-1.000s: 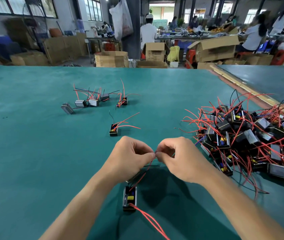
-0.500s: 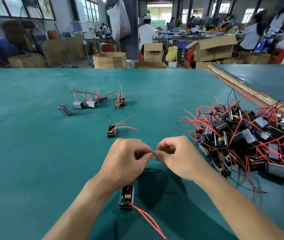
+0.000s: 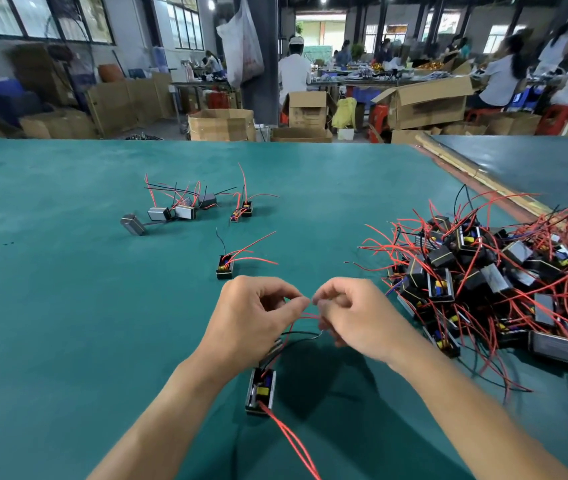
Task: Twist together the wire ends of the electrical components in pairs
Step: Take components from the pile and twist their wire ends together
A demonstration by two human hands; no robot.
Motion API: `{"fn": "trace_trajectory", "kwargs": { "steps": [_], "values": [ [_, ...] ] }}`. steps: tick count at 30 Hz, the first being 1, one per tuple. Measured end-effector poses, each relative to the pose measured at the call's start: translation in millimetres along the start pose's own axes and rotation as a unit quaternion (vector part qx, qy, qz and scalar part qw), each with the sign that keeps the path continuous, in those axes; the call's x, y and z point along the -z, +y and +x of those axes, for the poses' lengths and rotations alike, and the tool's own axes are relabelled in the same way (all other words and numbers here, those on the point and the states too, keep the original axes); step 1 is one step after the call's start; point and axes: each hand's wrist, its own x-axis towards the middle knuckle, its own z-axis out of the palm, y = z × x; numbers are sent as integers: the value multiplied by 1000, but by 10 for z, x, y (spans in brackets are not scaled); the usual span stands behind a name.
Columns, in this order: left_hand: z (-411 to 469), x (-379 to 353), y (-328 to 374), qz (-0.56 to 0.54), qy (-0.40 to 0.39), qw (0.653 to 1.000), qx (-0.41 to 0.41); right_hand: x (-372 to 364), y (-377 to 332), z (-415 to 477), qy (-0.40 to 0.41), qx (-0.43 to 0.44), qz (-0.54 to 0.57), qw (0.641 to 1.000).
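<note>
Pinches red wire (image 3: 306, 314) with left hand (image 3: 251, 318) above worktop (image 3: 67, 306); curls right hand (image 3: 357, 318) alongside, grip indiscernible through blur.

On my feed both bare forearms reach in from the near edge and converge at centre. The left hand (image 3: 251, 320) is curled, thumb and forefinger pinching a wire (image 3: 306, 314). The right hand (image 3: 358, 317) sits just beside it, fingers curled and blurred; I can't tell its grip.
</note>
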Motion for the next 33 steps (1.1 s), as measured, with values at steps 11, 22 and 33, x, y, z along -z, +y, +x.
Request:
{"fn": "trace_trajectory", "kwargs": {
  "steps": [11, 22, 33],
  "values": [
    [86, 80, 26, -88, 44, 990, 101, -138, 35, -110, -162, 118, -188, 962],
    [138, 223, 34, -345, -20, 905, 247, -193, -67, -215, -206, 154, -164, 953],
    [146, 224, 9, -407, -33, 880, 242, -260, 7, -190, -131, 173, -223, 950]
  ]
}}
